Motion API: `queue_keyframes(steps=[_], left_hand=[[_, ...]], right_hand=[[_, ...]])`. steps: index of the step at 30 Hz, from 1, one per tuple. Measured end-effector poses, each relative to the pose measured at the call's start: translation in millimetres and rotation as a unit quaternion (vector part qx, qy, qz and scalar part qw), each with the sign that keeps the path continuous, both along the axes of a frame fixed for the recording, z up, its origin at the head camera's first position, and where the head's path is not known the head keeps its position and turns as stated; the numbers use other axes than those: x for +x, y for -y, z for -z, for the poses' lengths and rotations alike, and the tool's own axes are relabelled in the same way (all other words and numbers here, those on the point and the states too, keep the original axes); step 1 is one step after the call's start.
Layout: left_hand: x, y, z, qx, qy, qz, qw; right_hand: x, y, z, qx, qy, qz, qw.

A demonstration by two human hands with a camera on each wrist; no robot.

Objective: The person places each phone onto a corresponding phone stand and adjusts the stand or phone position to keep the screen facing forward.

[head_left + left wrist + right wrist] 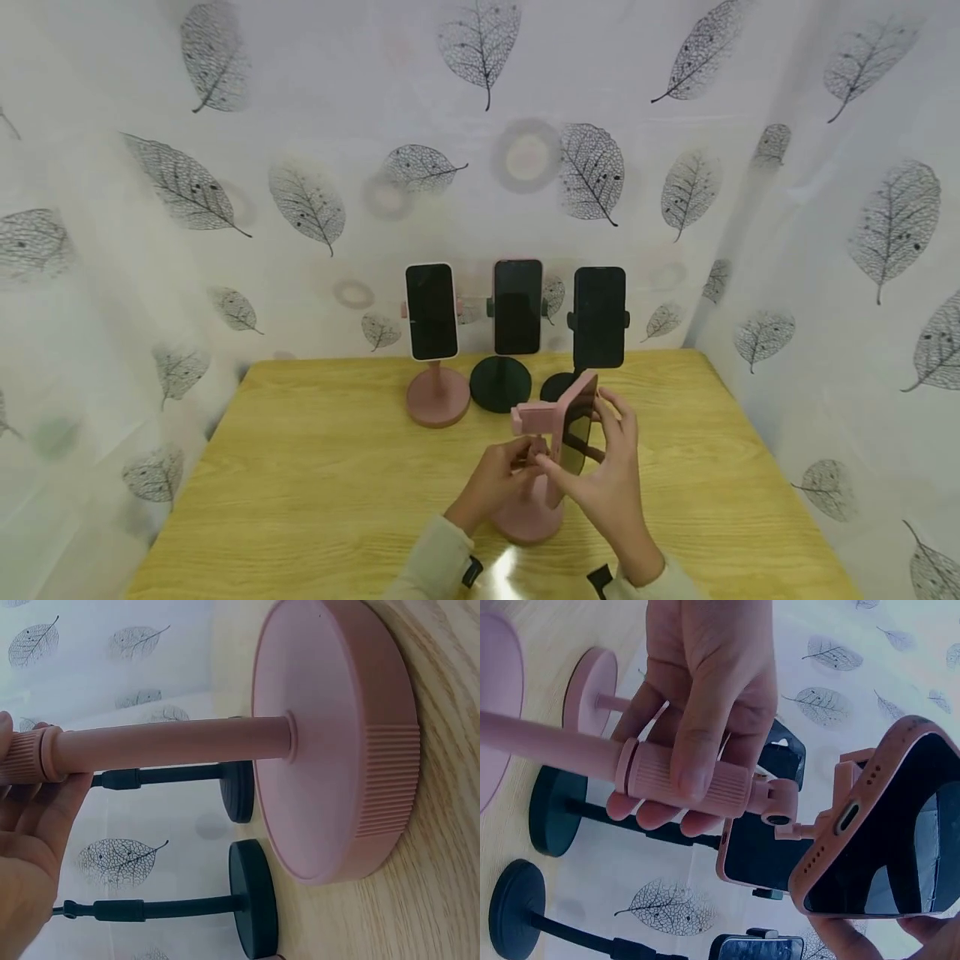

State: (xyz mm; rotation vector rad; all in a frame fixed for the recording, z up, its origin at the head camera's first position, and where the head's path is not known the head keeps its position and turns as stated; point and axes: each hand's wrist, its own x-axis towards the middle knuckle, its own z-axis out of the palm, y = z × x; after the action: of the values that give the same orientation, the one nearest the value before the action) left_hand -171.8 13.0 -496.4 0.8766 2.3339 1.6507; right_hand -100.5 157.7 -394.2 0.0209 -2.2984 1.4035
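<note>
A pink phone stand stands on the table in front of me. My left hand grips its ribbed collar, high on the post, with the fingers round one side and the thumb on the other. In the right wrist view a phone in a pink case sits tilted at the stand's head, near the jointed arm. My right hand holds that phone by its edges, thumb on the near side, fingers on the far side. The wide round base rests on the wood in the left wrist view.
Behind stand three more stands holding phones: a pink one with a white-edged phone, a dark green one with a phone, and a black one with a phone. A leaf-patterned curtain surrounds the wooden table.
</note>
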Motion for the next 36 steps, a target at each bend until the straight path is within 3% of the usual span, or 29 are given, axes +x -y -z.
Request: queue_keyframes(steps=[5,12,19,26,28,31,33,36], left_hand=[[0.8,1.5,-1.8,-0.009,0.002,-0.007,0.9999],[-1.7,-0.3,-0.7,0.005,-0.031,-0.006,0.9995],[-1.3,-2.1,1.6,0.027,0.002,0.001,0.9996],[-1.6,2.4,-0.7,-0.015,-0.011,-0.001,0.9998],[-0.2,6.5,-3.6,-0.015,-0.032,-0.005,0.9994],[3.3,15.2,-17.6,0.012,-0.101,-0.029,0.9943],[8.0,20.5,-37.1,0.045,-0.158,-0.064,0.9842],[11.3,22.7,-59.9,0.078,-0.205,-0.121,0.9681]], right_hand=[[2.0,4.6,2.4,-0.005,-0.008,-0.010,0.9999],[-3.4,12.1,5.0,-0.002,0.005,-0.005,1.0000],[-8.9,15.0,7.2,0.006,0.014,0.010,0.9998],[-9.5,18.2,7.5,0.038,0.007,0.028,0.9989],[-9.4,19.1,8.0,0.039,0.004,0.028,0.9988],[-8.8,19.9,9.3,0.038,0.006,0.028,0.9988],[-8.9,20.2,10.2,0.038,0.007,0.030,0.9988],[-9.8,20.2,10.2,0.045,0.009,0.041,0.9981]])
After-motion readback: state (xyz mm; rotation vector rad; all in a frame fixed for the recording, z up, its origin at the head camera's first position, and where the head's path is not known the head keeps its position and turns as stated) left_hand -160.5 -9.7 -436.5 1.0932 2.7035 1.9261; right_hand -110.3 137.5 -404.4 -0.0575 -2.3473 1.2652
